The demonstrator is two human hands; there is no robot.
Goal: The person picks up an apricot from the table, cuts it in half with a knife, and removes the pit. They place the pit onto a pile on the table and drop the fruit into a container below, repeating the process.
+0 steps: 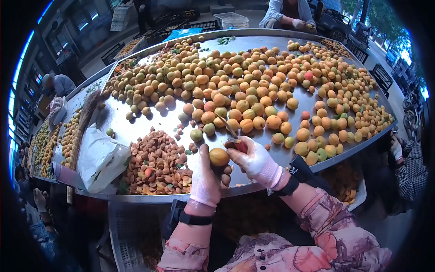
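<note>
My left hand (206, 177), in a white glove with bare fingertips, is closed around a yellow-orange apricot (219, 157). Just to its right, my right hand (257, 162), gloved the same way, grips a small knife (233, 132) with a red handle. The thin curved blade points up and away from me, over the table, and the right fingertips are close beside the apricot. Both hands are above the near edge of the metal table (149, 121). Many loose apricots (244, 96) cover the table beyond them. Left of my left hand lies a heap of brown apricot pits (156, 163).
A white plastic bag (100, 158) lies at the table's left. Below the near edge are a white crate (124, 231) on the left and a tub of apricot pieces (346, 188) on the right. Across the table sits a person (290, 16) in gloves; others work at both sides.
</note>
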